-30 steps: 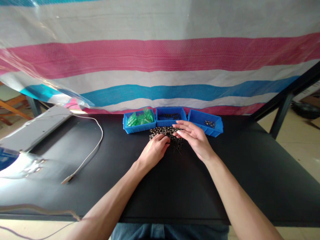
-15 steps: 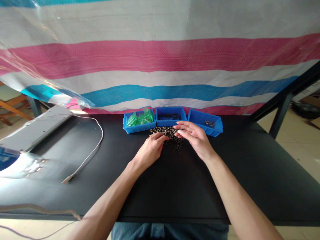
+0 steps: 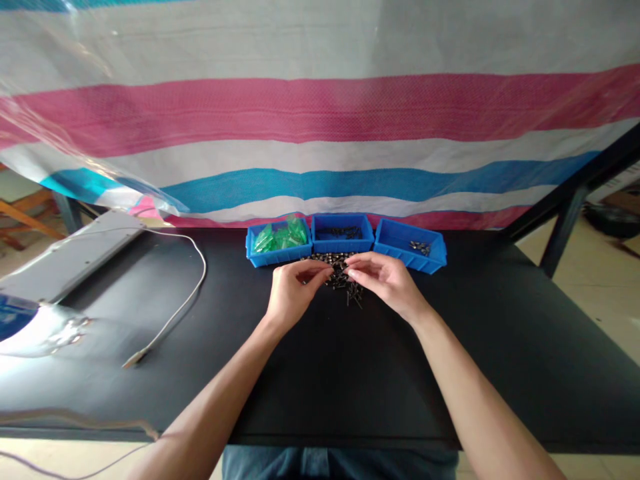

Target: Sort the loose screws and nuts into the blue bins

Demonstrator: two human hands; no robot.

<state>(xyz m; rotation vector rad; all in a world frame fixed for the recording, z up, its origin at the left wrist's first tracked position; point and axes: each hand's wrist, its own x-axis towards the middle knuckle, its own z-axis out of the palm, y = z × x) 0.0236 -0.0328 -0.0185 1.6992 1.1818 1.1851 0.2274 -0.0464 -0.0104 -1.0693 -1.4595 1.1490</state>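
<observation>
Hands drawn together since before, left hand [image 3: 293, 291], right hand [image 3: 384, 279], fingertips pinching over small metal parts [image 3: 340, 270].

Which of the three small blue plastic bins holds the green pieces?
The left-hand blue plastic bin, holding translucent green pieces; the other two show only dark small parts.

Blue bins [image 3: 345, 235] block behind; table [image 3: 350, 373] front free.
</observation>
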